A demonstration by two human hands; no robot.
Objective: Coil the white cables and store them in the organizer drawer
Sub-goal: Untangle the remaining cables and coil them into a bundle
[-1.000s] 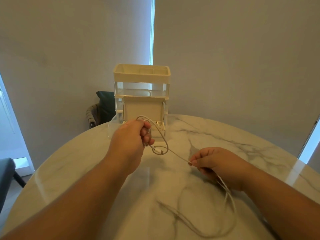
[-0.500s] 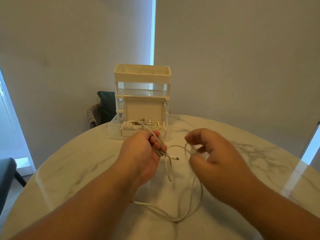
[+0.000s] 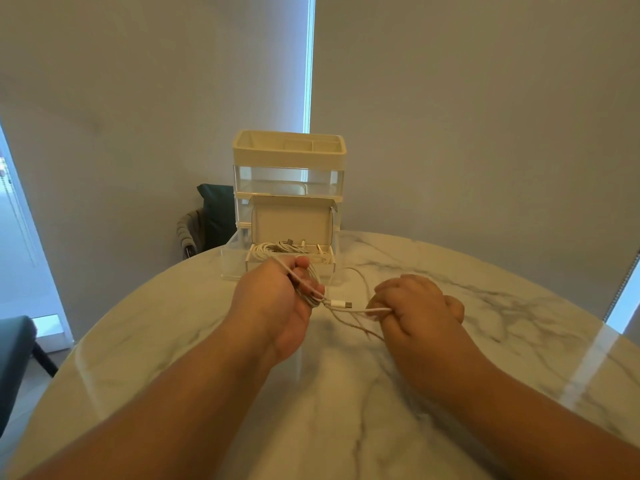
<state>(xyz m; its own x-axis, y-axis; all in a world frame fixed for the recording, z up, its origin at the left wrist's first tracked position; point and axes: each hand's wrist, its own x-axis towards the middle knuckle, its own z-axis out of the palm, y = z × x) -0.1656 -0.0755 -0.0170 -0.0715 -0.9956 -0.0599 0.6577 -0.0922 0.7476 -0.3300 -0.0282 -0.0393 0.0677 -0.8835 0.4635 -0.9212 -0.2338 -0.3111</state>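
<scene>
My left hand (image 3: 277, 299) grips several loops of a white cable (image 3: 341, 304) wound round its fingers, just in front of the organizer. The cable's plug end sticks out to the right between both hands. My right hand (image 3: 415, 310) pinches a strand of the same cable, fingers curled, a short way right of the left hand. Loose strands hang between the hands over the table. The white and clear organizer (image 3: 289, 174) stands at the table's far edge with its bottom drawer (image 3: 232, 261) pulled out. Coiled white cables (image 3: 277, 247) lie inside that drawer.
The round marble table (image 3: 485, 323) spreads under both arms. A dark chair (image 3: 214, 216) with a grey item draped on it stands behind the organizer on the left. Another dark seat (image 3: 14, 358) shows at the left edge. Plain blinds cover the wall behind.
The long loop that trailed over the table has been drawn up onto my left hand. My right hand swung toward the left hand and now holds a short strand close to the plug.
</scene>
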